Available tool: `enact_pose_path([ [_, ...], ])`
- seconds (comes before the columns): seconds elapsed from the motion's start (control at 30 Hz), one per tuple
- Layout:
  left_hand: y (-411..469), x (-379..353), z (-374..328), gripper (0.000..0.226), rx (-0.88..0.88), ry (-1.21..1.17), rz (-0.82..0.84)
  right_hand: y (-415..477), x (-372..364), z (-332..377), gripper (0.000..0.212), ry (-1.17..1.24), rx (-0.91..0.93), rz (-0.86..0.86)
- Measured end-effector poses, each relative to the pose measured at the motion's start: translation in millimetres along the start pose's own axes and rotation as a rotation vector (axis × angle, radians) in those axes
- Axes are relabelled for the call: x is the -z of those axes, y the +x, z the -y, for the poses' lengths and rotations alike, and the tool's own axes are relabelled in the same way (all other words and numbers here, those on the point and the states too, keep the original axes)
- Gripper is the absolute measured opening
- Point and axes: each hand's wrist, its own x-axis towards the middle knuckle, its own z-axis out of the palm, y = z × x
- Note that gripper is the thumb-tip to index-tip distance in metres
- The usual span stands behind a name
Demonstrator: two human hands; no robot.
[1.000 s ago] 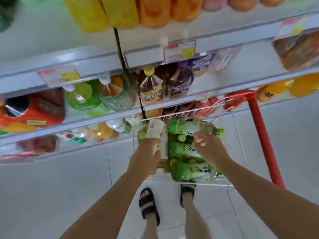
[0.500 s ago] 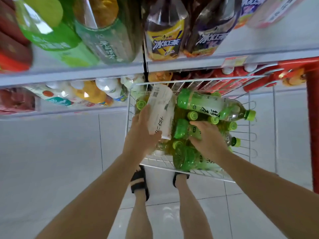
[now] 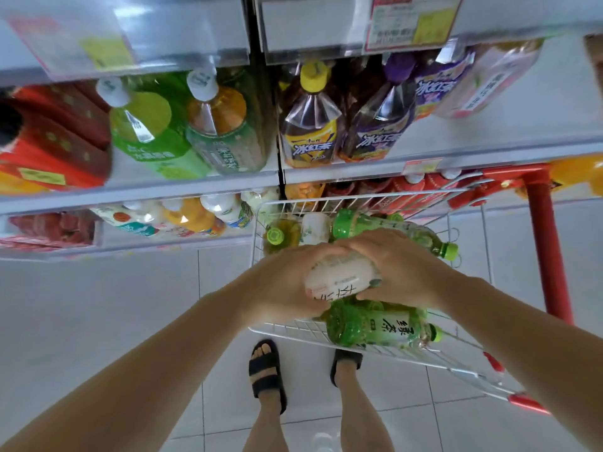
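Holding the white bottle (image 3: 342, 277) w/ both hands, you have it lying on its side just above the wire basket (image 3: 287, 326) of the cart. Your left hand (image 3: 284, 285) closes on it from the left, fingers curled over the top. Your right hand (image 3: 403, 272) closes on it from the right, thumb pressed at the lower edge of the label. The fingertips of both hands nearly meet on top. Your palms cover its ends, so the cap I cannot see.

Directly under it, at the near side of the basket, lies a green tea bottle (image 3: 375, 324), cap to the right. Whether the white one touches it, I cannot tell. Behind your hands lies a second green bottle (image 3: 359, 223), approx. parallel, and beside it a small white bottle (image 3: 315, 228) and a yellow-green bottle (image 3: 280, 234).

The red post (image 3: 543, 256) of the cart stands at the right. The shelf (image 3: 522, 132) in front carries big drinks, e.g. a yellow-cap bottle (image 3: 310, 132) and a purple-cap bottle (image 3: 385, 125). Your black sandals (image 3: 266, 370) are on the tiled floor.
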Motion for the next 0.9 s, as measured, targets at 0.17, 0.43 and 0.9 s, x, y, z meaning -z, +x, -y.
enact_pose_path([
  [0.17,30.5,9.5,-5.1,0.060,-0.078,-0.016,-0.131,-31.0,-11.8,-27.7,0.077,0.032,-0.209,-0.191],
  [0.43,80.7,-9.2,55.7,0.036,0.004,0.192,-0.157,-55.2,-36.0,-63.4,0.067,0.250,-0.797,-0.488],
  [0.9,134.6,-12.2,64.8,0.073,-0.326,1.283,0.469,-51.8,-89.9,-60.1,0.068,0.687,-0.952,-0.602],
])
